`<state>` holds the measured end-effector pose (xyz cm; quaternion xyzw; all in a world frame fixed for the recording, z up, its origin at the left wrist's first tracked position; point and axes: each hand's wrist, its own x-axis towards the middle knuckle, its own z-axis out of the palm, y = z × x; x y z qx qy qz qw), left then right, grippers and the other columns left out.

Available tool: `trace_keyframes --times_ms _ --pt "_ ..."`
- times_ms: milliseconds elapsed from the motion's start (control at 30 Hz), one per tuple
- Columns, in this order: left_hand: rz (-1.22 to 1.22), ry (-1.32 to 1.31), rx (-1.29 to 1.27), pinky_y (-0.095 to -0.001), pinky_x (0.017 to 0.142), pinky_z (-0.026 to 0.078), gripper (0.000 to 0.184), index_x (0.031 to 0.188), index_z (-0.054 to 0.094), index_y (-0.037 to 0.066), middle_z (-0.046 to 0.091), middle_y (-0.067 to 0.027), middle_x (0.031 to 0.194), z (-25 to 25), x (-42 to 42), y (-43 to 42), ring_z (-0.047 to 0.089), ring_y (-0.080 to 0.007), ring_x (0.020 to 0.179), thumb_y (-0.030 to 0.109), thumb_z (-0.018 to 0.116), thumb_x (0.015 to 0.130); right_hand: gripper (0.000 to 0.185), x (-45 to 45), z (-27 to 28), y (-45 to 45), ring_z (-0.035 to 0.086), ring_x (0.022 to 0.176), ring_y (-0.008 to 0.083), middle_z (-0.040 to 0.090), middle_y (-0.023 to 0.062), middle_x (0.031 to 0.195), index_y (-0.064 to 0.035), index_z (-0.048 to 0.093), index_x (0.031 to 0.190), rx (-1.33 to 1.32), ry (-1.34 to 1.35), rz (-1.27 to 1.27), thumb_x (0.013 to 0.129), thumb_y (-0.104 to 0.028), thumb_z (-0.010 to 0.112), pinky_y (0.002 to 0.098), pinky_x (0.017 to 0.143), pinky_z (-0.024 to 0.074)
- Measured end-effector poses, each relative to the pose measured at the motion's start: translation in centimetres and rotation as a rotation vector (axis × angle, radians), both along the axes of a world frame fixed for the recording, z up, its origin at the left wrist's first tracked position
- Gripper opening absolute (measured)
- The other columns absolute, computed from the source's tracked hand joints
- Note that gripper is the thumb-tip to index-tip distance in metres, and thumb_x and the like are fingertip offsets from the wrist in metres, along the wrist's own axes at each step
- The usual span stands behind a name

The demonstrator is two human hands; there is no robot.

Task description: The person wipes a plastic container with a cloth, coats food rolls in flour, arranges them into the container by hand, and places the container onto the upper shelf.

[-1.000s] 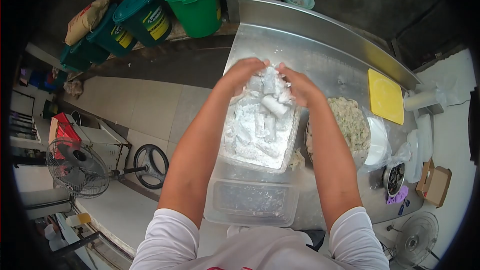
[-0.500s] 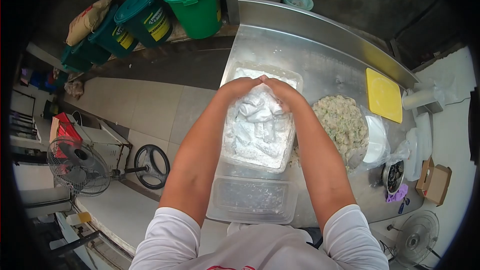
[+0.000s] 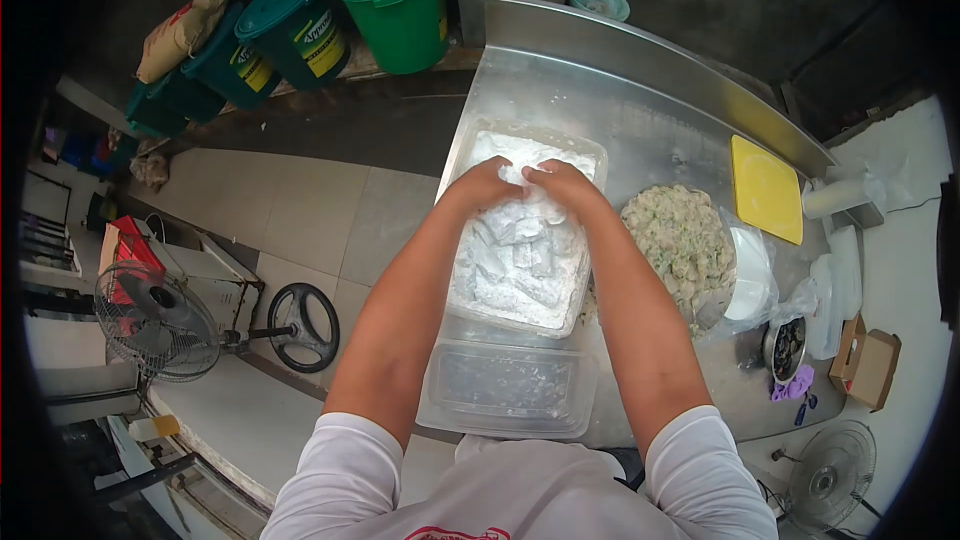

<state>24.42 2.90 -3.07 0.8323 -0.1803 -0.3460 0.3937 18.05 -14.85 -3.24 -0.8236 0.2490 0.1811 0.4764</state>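
Left hand [image 3: 484,186] and right hand [image 3: 563,186] have moved bodyward; fingers [image 3: 491,173] bend into white powder [image 3: 535,148], grip indeterminable; pieces [image 3: 540,258] bodyward of them appear mostly coated, grey patches remaining

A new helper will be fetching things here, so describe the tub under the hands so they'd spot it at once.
On the steel table, look along the left side. There lies a rectangular plastic tub, left hand and right hand over it. Unlike the clear plastic lid or tray nearer the wearer's body, it holds white powder and powder-coated pieces.
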Motion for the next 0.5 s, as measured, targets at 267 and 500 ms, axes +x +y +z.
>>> trace_keyframes --times_ms 267,500 --pt "0.205 0.382 -0.275 -0.0402 0.09 0.05 0.069 0.141 0.046 0.005 0.061 -0.0164 0.126 4.4 0.5 1.0 0.06 -0.0246 0.115 0.037 0.074 0.086 0.065 -1.1 2.7 -1.8 0.059 0.116 0.0281 0.061 0.0179 0.129 -0.0021 0.049 0.139 0.43 -0.13 -0.251 0.088 -0.034 0.071 0.0393 0.094 0.0472" --pt "0.228 0.166 -0.084 -0.0417 0.108 0.039 0.084 0.149 0.037 0.002 0.047 -0.0267 0.144 -2.4 -0.3 -1.0 0.049 -0.0352 0.132 0.056 0.062 0.089 0.059 0.5 -1.3 0.7 0.057 0.121 0.0328 0.058 0.0219 0.133 -0.008 0.051 0.139 -0.143 -0.082 0.022 0.096 -0.049 0.051 0.0401 0.1 0.0445"
